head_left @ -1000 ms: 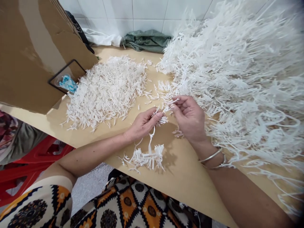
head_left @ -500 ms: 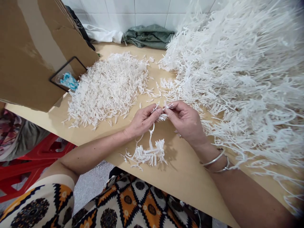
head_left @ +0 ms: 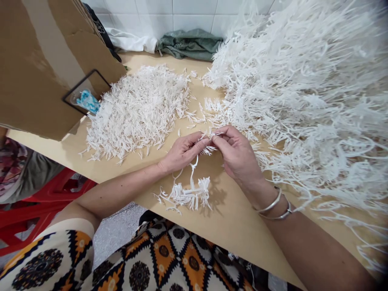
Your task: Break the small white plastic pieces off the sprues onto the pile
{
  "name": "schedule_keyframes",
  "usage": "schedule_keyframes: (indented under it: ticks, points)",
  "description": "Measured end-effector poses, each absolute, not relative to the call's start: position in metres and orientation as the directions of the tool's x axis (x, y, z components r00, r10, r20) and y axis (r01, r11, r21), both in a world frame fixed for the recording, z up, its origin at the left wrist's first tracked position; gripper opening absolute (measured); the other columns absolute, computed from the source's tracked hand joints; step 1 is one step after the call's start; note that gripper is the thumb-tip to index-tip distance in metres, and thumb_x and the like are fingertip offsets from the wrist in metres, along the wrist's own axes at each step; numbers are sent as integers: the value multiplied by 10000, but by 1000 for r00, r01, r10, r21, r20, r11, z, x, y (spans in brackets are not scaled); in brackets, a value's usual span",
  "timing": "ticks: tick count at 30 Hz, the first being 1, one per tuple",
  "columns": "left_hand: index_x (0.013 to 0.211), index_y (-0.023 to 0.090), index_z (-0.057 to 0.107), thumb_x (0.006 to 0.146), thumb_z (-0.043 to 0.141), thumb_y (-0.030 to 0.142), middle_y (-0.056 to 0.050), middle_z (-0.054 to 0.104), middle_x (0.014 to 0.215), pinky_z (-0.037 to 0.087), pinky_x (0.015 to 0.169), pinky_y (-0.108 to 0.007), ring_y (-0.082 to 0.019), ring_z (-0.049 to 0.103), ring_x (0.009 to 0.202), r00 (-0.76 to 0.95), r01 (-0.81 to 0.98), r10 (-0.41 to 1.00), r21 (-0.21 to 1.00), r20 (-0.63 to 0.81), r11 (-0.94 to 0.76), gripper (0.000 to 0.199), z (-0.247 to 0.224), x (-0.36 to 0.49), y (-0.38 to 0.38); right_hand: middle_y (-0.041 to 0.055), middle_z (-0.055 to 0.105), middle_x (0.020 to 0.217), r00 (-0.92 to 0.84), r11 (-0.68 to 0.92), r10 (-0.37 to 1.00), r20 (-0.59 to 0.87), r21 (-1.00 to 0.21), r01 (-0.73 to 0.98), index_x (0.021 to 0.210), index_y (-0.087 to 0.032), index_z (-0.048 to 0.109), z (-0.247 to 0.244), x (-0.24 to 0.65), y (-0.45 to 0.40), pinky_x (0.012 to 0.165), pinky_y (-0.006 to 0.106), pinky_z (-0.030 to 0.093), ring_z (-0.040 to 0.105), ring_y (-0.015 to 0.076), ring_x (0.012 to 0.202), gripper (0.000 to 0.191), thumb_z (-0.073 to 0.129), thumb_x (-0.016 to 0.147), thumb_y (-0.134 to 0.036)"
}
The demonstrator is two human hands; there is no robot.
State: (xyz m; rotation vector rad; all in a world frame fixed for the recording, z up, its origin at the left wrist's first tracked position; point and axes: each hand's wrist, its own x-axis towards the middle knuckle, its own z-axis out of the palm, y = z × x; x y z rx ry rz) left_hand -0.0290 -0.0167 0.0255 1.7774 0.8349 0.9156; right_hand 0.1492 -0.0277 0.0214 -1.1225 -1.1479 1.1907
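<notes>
Hands: left hand (head_left: 181, 152) and right hand (head_left: 237, 155) meet fingertip to fingertip above the tan wooden tabletop (head_left: 236, 218), each pinched shut on the same white plastic sprue strip with bristling side pieces (head_left: 191, 190)
Left hand: fingers curled in, thumb and forefinger closed on the strip's upper end, forearm reaching in from the lower left
Right hand: thumb and forefinger nipped on the small white pieces at the strip's top, the other fingers loosely folded; two silver bangles (head_left: 274, 206) sit on the wrist
Strip: hangs from the pinch down to the tabletop, its lower tuft resting on the wood near the front edge, just in front of the hands
Left heap: flat pile of short loose white plastic pieces (head_left: 138, 111) lies beyond the left hand, well apart from the strip
Right heap: tall tangled mound of white plastic sprue strips (head_left: 306, 97) fills the right side of the table, its fringe just beside the right hand
Cardboard: brown corrugated sheet (head_left: 33, 68) leans at far left, with a black wire frame holding a blue-and-white wrapper (head_left: 87, 101) at its lower edge
Back wall: white tiles, with a green cloth (head_left: 189, 42) and a white cloth (head_left: 130, 40) bunched against them
Foreground: orange, black and white patterned garment (head_left: 163, 258) at the lap; red plastic stool (head_left: 45, 206) at lower left
</notes>
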Motion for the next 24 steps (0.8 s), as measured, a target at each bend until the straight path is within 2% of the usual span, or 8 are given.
schedule_keyframes:
  ticks: [4,6,8,10,13,15,17,24]
  points:
    - [919,185,672,1077,540,503,19,567,777,435,698,-258,-91,536,711,620,97,749,925,233,-368,379,30,-27,-24,-39,711,687,175,124,977,126,-992,25,877,-273,631,19,170,-16,603,304,505,647,139,611,119,740,856,-230]
    - [911,183,656,1078,526,534,16,561,788,440,701,-262,-92,534,716,591,80,777,942,219,-326,411,29,-26,-25,-33,719,688,229,159,957,177,-983,95,882,-276,633,18,180,-11,601,310,508,659,145,617,124,754,879,-248]
    - [915,188,647,1078,506,572,5,566,815,448,723,-278,-108,538,750,490,87,843,949,223,-302,440,27,-25,-22,-26,731,709,216,161,959,185,-979,123,875,-274,633,18,184,-10,603,310,524,669,148,632,133,757,914,-300]
    - [948,203,670,1074,514,577,-18,591,869,473,820,-315,-141,559,852,403,128,874,929,270,-346,425,25,-25,-18,-10,755,764,136,138,978,155,-982,131,872,-264,645,18,181,-12,649,315,567,698,151,683,160,746,948,-361]
    - [970,227,709,1062,554,561,-37,597,925,468,940,-359,-173,553,963,342,176,879,896,333,-408,380,24,-26,-14,23,801,951,34,135,990,140,-983,124,985,-261,712,20,172,-19,827,357,636,748,164,827,146,738,968,-403]
    - [963,228,708,1063,556,557,-29,582,898,466,914,-355,-168,545,925,335,177,888,905,314,-387,375,24,-27,-14,35,804,1089,39,172,983,178,-977,129,1116,-282,731,23,168,-22,930,387,641,758,176,926,185,741,971,-396]
    - [964,225,706,1068,552,544,-20,581,872,459,881,-346,-159,544,888,344,173,892,914,292,-366,370,24,-28,-14,36,797,1137,49,199,977,207,-970,137,1181,-301,730,26,167,-26,976,400,637,755,181,968,212,722,992,-395]
    - [938,210,719,1053,595,514,-9,591,820,450,794,-313,-138,540,823,371,136,874,913,314,-385,348,19,-27,-12,27,788,1060,-24,186,982,185,-982,45,1195,-326,740,32,164,-32,990,401,644,762,192,979,211,723,999,-402]
